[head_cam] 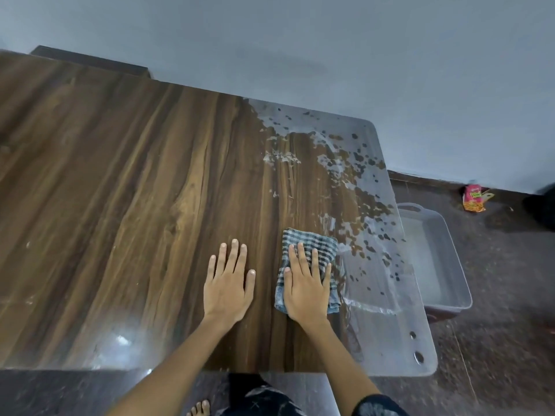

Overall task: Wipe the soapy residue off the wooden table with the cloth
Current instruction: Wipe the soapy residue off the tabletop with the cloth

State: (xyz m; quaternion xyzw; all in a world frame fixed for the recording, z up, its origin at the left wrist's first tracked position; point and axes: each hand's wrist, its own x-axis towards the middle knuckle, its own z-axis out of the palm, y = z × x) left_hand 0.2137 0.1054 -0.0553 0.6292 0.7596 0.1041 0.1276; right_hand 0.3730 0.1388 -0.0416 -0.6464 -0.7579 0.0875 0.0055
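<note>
A wooden table (126,190) fills most of the view. Wet, soapy residue (354,181) covers its right side in a pale film with foam streaks and dark droplet gaps, from the far right corner down to the near edge. A folded blue-and-white checked cloth (318,244) lies at the left border of that wet band. My right hand (306,286) presses flat on the cloth, fingers spread. Just left of it, my left hand (229,280) rests flat and bare on dry wood, holding nothing.
A translucent plastic tub (459,283) sits on the dark floor beyond the table's right edge. A pink snack wrapper (473,198) lies by the grey wall (300,40). Two small holes (417,355) mark the near right corner. My bare foot (199,408) shows below the near edge.
</note>
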